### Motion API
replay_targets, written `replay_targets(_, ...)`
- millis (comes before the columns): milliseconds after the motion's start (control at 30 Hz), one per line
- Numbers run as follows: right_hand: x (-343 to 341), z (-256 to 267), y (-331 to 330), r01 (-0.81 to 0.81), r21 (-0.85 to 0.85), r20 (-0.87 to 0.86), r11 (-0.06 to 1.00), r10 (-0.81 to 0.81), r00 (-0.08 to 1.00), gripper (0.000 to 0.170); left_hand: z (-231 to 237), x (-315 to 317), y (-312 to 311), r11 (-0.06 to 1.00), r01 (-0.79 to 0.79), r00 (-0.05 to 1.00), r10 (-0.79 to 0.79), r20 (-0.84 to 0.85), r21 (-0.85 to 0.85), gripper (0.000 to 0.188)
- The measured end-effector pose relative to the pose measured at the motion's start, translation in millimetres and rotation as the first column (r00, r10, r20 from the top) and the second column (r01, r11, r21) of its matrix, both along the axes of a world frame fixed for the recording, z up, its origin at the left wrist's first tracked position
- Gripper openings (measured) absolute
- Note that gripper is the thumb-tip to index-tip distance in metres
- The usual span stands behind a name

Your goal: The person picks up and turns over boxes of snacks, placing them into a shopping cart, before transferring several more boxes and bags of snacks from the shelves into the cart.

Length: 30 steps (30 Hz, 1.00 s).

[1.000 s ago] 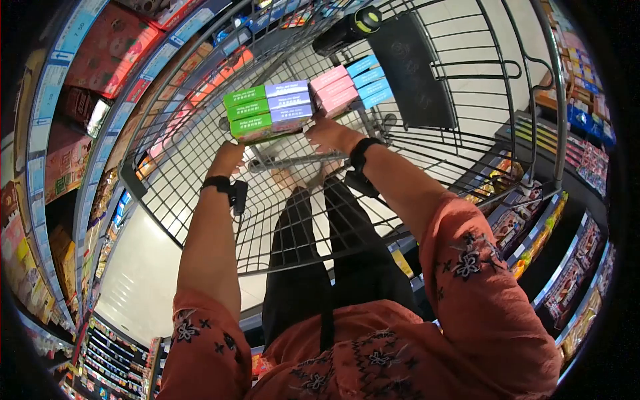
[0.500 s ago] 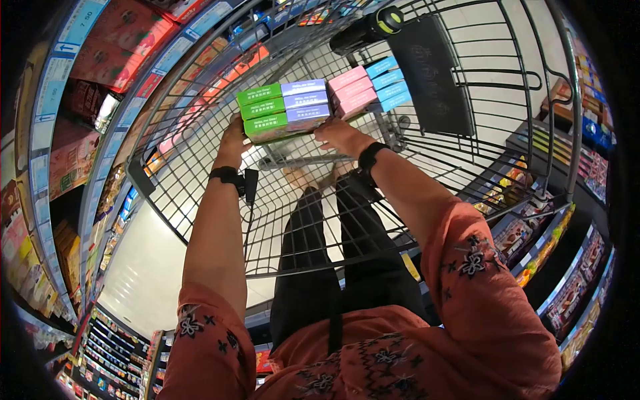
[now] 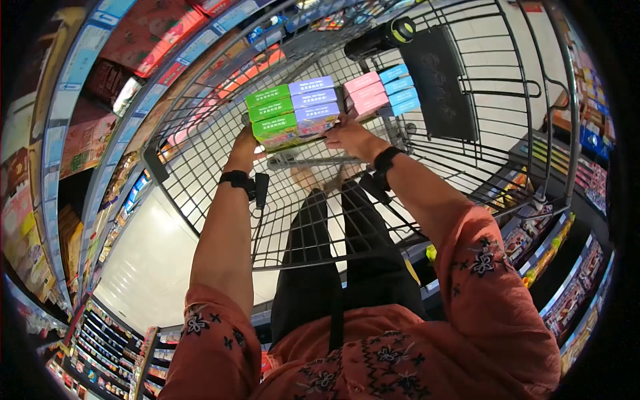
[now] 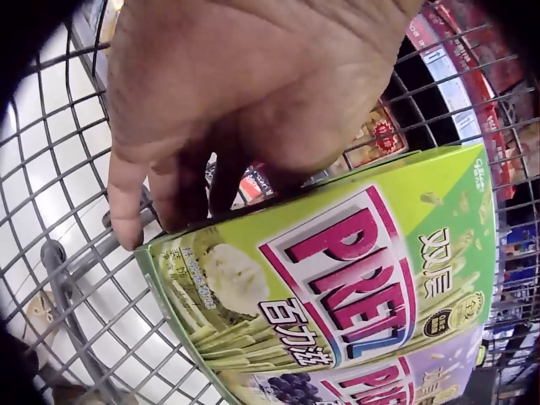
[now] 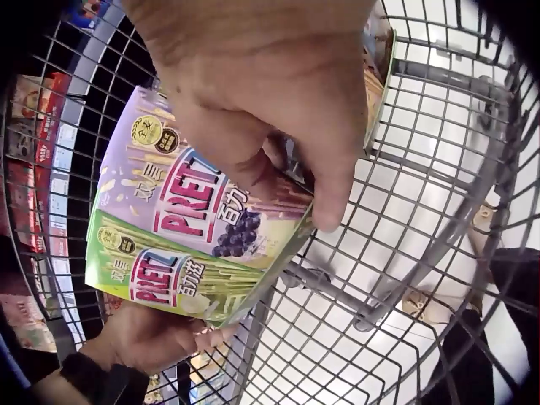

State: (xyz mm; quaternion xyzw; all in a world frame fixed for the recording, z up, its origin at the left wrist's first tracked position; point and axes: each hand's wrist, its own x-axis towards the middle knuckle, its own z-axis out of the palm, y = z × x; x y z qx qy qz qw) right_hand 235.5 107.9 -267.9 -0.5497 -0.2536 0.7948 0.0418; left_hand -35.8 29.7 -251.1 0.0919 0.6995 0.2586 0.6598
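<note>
Boxes [image 3: 293, 107], green and purple, are held within the cart [image 3: 573, 113]. The green side is gripped by the left hand [image 3: 245, 148], the purple side by the right hand [image 3: 355, 139]; fingers of both are bent and clamped on the cartons. Pink boxes [image 3: 366, 93] and blue boxes [image 3: 402, 90] are located beside the purple side.

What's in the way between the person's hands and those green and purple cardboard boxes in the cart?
Nothing visible is in the way. The left hand is right against the green cardboard boxes on one side, and the right hand is right against the purple cardboard boxes on the other.
</note>
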Motion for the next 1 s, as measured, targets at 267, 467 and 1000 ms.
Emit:
replay_targets(267, 6, 62, 22, -0.086, 0.157, -0.1, 0.984, 0.102, 0.99, 0.043, 40, -6, 5, 0.969, -0.005, 1.0, 0.009, -0.016, 0.249, 0.049)
replay_targets(467, 1, 150, 23, -0.113, 0.325, -0.025, 0.939, 0.128, 0.992, 0.034, 95, -1, 15, 0.884, 0.237, 0.918, -0.068, -0.391, 0.403, 0.046)
replay_targets(1000, -23, 335, -68, -0.27, 0.659, -0.039, 0.702, 0.391, 0.92, 0.047, 320, -3, -131, 0.833, -0.105, 0.938, 0.264, -0.224, 0.543, 0.062)
